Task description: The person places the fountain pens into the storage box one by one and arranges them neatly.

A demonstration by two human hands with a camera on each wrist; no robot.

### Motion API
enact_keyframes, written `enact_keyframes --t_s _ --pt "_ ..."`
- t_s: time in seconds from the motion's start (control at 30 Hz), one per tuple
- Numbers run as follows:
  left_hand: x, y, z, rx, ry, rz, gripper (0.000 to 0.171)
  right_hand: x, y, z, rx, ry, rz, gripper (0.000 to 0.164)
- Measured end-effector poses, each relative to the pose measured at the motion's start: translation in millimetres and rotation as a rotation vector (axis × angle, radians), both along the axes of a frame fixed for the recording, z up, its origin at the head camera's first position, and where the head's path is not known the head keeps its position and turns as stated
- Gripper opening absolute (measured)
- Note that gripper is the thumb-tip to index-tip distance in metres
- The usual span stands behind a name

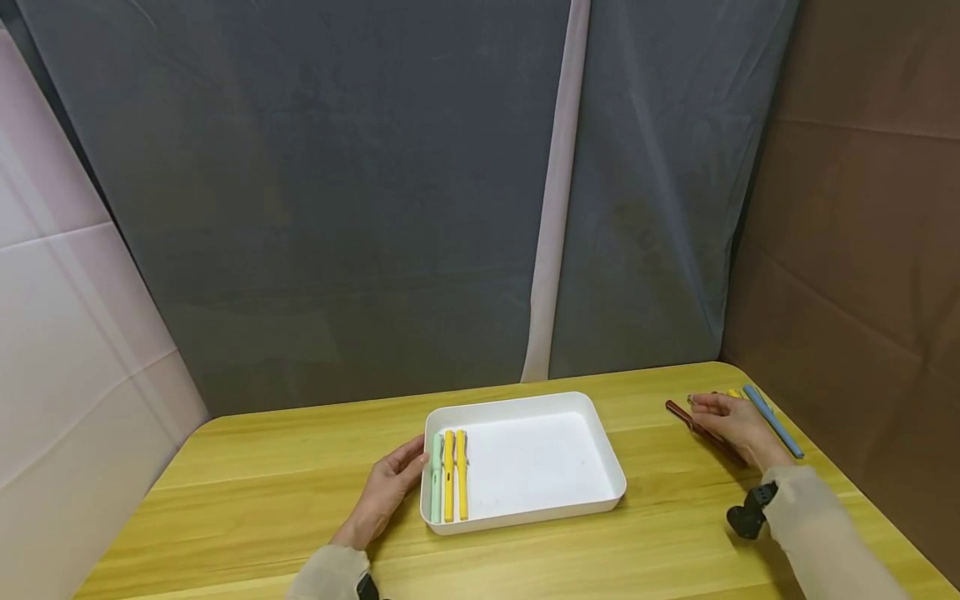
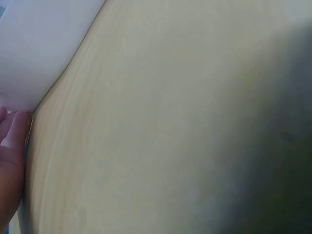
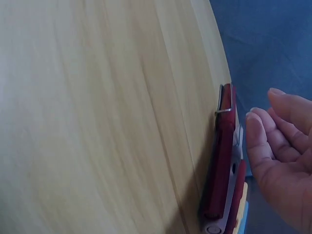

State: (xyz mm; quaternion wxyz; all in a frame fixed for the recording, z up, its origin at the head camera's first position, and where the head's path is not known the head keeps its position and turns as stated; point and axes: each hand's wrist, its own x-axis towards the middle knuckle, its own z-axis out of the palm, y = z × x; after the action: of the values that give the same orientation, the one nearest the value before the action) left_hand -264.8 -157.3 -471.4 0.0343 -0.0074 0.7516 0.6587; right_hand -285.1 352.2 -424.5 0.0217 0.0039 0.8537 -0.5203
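My left hand (image 1: 386, 492) holds the left side of a white tray (image 1: 540, 515), thumb at the rim and fingers against the outer wall. A pale green pen (image 1: 437, 479) and two yellow pens (image 1: 449, 477) lie side by side along the tray's left end. Over at the right, my right hand (image 1: 738, 425) hovers above more pens, its fingers loosely bent and gripping nothing. In the right wrist view, a dark red pen (image 3: 222, 165) lies beside a grey pen (image 3: 232, 183), just left of the fingertips. A blue pen (image 1: 774, 422) lies right of this hand, which partly hides the group.
The wooden table (image 1: 262, 483) carries the tray and pens. A dark grey curtain (image 1: 337, 208) hangs behind it, a brown one (image 1: 855, 233) stands close on the right, and a pale one (image 1: 82, 275) is on the left.
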Motion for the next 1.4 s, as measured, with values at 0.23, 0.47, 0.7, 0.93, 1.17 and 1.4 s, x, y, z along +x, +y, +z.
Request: enact_keyframes --t_s 0.23,0.47,0.7,0.93,1.17,1.4 --pt "0.7 0 0.1 -0.005 -0.003 0.006 0.051 -1.6 8 -3.5 -0.005 -0.001 0.079 0.060" --pt "0.6 0 0.3 -0.007 -0.006 0.015 0.050 -2.7 11 -1.3 0.049 -0.021 0.072 0.055" --pt "2.8 -1 0.5 0.004 -0.014 0.010 0.050 -4.5 12 -1.7 0.119 -0.022 0.069 0.052" --pt "2.7 -1 0.0 0.015 -0.012 0.010 0.050 -3.9 11 -3.8 0.162 -0.002 0.071 0.052" --pt "2.7 -2 -0.1 0.007 -0.010 0.010 0.050 -4.2 9 -4.9 0.168 -0.016 0.069 0.051" --pt "2.6 -4 -0.5 0.003 -0.013 0.013 0.050 -7.6 5 -8.3 0.201 0.000 0.024 0.049"
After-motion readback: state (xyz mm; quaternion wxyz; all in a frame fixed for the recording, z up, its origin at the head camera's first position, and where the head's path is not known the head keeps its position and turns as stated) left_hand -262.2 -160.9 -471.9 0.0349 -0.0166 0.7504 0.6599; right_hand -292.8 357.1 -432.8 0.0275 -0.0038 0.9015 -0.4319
